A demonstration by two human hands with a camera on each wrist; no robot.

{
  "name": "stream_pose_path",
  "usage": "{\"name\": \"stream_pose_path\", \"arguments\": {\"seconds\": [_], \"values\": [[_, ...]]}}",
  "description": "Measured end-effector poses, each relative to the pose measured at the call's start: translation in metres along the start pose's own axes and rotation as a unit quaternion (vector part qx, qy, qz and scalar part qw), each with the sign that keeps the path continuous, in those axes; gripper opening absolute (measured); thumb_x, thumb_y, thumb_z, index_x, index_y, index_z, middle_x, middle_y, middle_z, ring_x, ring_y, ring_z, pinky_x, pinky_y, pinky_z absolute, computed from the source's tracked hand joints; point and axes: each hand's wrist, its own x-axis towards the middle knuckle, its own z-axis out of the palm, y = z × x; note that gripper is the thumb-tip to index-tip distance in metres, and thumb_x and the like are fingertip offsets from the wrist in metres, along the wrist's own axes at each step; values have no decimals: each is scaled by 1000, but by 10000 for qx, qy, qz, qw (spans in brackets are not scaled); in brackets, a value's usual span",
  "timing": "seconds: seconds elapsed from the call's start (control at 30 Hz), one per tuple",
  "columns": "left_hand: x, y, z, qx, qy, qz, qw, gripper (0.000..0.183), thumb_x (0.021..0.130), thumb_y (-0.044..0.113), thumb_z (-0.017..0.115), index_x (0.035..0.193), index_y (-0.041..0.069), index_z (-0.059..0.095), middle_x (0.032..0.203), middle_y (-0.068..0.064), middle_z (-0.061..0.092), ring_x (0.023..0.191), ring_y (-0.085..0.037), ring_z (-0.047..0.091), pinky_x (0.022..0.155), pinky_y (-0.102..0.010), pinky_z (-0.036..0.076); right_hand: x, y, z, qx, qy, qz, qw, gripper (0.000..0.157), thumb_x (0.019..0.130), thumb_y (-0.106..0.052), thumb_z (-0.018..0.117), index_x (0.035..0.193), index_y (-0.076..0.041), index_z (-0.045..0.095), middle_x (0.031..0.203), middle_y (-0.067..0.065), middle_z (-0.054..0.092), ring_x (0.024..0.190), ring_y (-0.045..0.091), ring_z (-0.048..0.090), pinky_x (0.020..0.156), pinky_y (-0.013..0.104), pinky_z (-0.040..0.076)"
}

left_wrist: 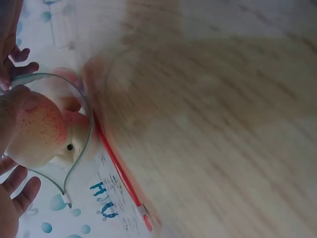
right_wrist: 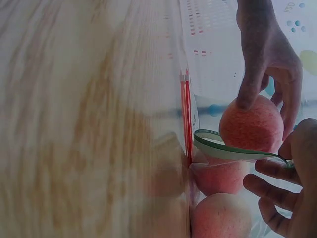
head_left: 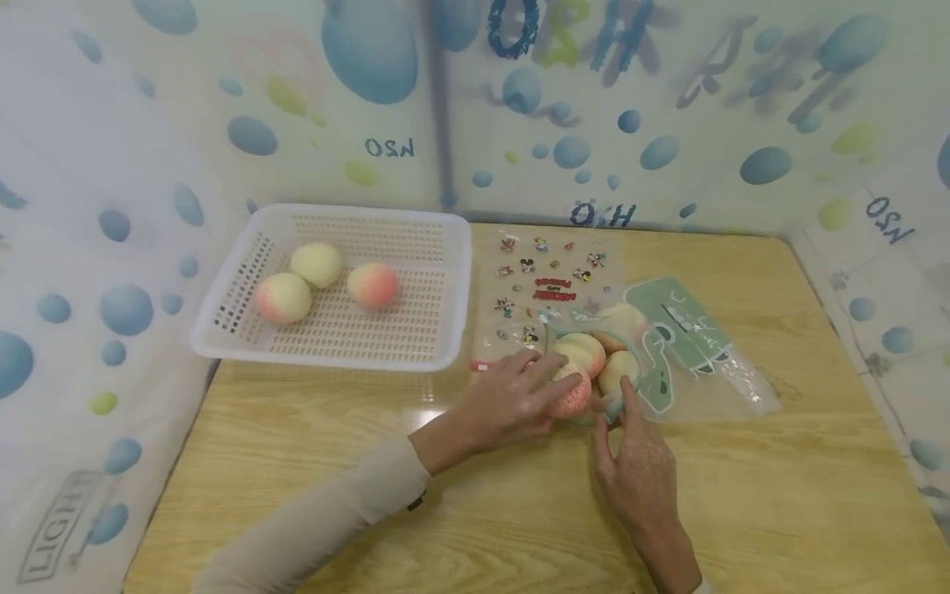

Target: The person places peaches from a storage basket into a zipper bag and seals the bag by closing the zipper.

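Note:
My left hand point(head_left: 512, 402) grips a pink, speckled peach point(head_left: 571, 393) at the mouth of a clear zip bag point(head_left: 693, 330) with a green cartoon print. In the right wrist view the thumb and fingers curve round this peach point(right_wrist: 251, 124), just over the bag's green zip rim point(right_wrist: 233, 148). My right hand point(head_left: 640, 470) pinches that rim between thumb and forefinger, its other fingers spread along the bag's side. The mouth is held apart in a loop, as the left wrist view shows at the rim point(left_wrist: 89, 119). Several peaches point(head_left: 622, 373) lie inside the bag.
A white plastic basket point(head_left: 456, 289) stands at the back left with three peaches point(head_left: 373, 286) in it. Between basket and bag lies a flat clear zip bag point(head_left: 549, 264) with small cartoon figures and a red slider. A patterned curtain point(head_left: 519, 173) closes off the table's back.

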Motion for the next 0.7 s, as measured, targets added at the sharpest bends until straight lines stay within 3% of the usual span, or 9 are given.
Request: {"name": "stream_pose_path", "arguments": {"seconds": [0.3, 0.5, 0.7], "values": [[-1, 4, 8, -159, -129, 44, 9998, 54, 76, 35, 59, 126, 15, 50, 125, -10, 46, 98, -28, 49, 87, -36, 39, -1, 0, 1, -8, -30, 29, 10000, 62, 84, -24, 53, 140, -7, 31, 75, 12, 61, 58, 23, 55, 46, 41, 43], [-7, 5, 12, -307, -252, 143, 9991, 47, 73, 36, 60, 112, 10, 55, 119, -6, 53, 100, -25, 49, 88, -33, 39, -1, 0, 2, -17, -22, 21, 10000, 63, 83, -21, 55, 139, -7, 32, 75, 12, 61, 57, 23, 53, 45, 41, 42], [-9, 4, 19, -334, -357, 143, 9987, 37, 75, 31, 59, 103, 8, 55, 124, -7, 52, 108, -25, 48, 90, -34, 39, -2, 0, 3, -22, -80, 9, 10000, 63, 83, -20, 54, 139, -6, 31, 73, 11, 61, 54, 21, 52, 44, 39, 42]]}}
